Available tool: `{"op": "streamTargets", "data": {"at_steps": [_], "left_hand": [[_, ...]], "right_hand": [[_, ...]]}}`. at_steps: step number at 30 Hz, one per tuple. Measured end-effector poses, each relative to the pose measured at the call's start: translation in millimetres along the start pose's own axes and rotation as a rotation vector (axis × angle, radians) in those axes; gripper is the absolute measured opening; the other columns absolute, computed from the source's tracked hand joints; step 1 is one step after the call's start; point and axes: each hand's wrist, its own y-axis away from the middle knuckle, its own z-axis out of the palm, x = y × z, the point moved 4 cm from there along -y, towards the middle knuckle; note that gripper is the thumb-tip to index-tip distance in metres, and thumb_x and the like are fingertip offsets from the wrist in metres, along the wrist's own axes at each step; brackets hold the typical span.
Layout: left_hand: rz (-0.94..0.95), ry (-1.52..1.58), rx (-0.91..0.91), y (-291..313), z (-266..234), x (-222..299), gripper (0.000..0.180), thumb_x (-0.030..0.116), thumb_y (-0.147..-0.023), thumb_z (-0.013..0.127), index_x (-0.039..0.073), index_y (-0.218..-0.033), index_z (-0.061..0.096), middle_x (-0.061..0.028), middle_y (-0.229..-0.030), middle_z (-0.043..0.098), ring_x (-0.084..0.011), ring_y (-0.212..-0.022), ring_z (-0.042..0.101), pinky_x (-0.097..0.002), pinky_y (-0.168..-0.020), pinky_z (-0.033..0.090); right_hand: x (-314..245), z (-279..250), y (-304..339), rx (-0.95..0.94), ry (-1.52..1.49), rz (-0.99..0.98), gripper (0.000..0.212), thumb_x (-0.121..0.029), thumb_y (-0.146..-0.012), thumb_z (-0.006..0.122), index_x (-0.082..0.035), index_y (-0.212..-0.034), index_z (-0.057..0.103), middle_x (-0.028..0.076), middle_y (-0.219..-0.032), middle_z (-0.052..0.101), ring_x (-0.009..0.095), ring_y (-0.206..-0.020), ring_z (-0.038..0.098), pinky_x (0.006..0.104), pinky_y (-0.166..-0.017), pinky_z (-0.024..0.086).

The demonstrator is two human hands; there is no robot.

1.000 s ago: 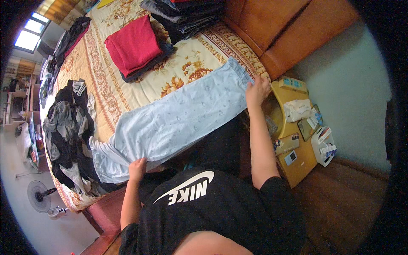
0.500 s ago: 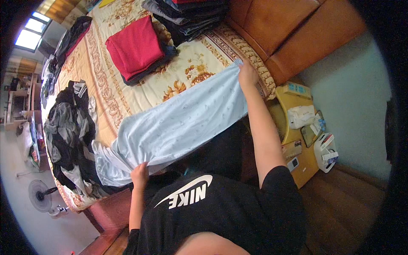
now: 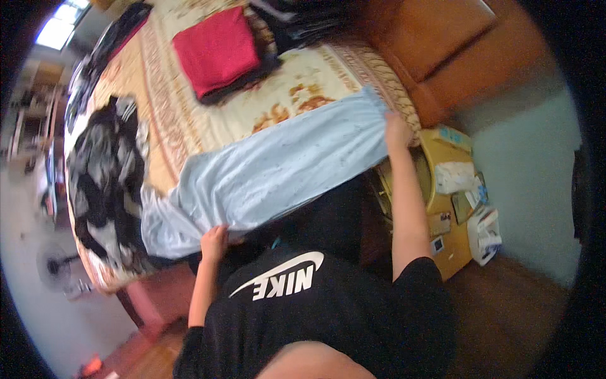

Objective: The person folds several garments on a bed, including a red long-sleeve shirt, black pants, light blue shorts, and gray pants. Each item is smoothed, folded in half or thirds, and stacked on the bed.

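A pair of light blue pants (image 3: 284,151) with a small dark print lies lengthwise along the near edge of the bed. Its left end is bunched and wrinkled, while the rest is spread fairly flat. My left hand (image 3: 214,241) pinches the near edge close to the bunched end. At the other end, my right hand (image 3: 398,131) grips the near corner, with its fingers partly hidden and blurred. Beyond the pants sits a folded red garment (image 3: 216,54) on top of a darker folded piece.
The bed (image 3: 167,120) has a floral cover. Loose dark and grey clothes (image 3: 107,174) are heaped at its left, and a dark folded stack (image 3: 303,25) stands at the far side. A brown headboard (image 3: 429,44), a yellow bedside table (image 3: 445,148) and a fan (image 3: 55,264) border it.
The view has shifted, and the bed and clothes appear slightly higher. My right hand has slid from the far corner of the pants' right end toward the near corner. My left hand keeps its grip.
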Motion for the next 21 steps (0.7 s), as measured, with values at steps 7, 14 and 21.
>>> {"op": "streamTargets", "data": {"at_steps": [7,14,21], "left_hand": [[-0.078,0.167,-0.097,-5.3,-7.3,3.9,0.021,0.024,-0.077,0.060,0.009,-0.091,0.060,-0.0117,-0.076,0.058,-0.0304,-0.076,0.058,-0.0390,-0.064,0.046],[-0.607,0.074,0.708,-16.0,-67.7,-123.8,0.037,0.023,-0.072,0.067,0.004,-0.102,0.054,-0.0151,-0.097,0.053,-0.0304,-0.088,0.053,-0.0353,-0.072,0.045],[-0.917,-0.135,0.539,-73.8,-94.9,-187.9,0.069,0.040,-0.064,0.072,0.008,-0.118,0.044,-0.0191,-0.115,0.041,-0.0339,-0.105,0.045,-0.0426,-0.085,0.040]], "right_hand": [[4.1,-1.1,10.0,0.180,-0.127,0.062,0.031,-0.025,-0.088,0.048,0.000,-0.106,0.053,0.018,-0.105,0.056,0.031,-0.096,0.052,0.0419,-0.079,0.041],[-243.2,27.0,183.0,-0.009,-0.253,-0.836,0.040,-0.015,-0.072,0.064,-0.003,-0.107,0.052,0.015,-0.120,0.045,0.031,-0.114,0.040,0.0414,-0.098,0.028],[-392.5,66.3,223.7,-0.210,-0.371,-1.058,0.041,-0.020,-0.074,0.063,-0.001,-0.108,0.050,0.018,-0.112,0.049,0.033,-0.106,0.045,0.0424,-0.092,0.033]]}}
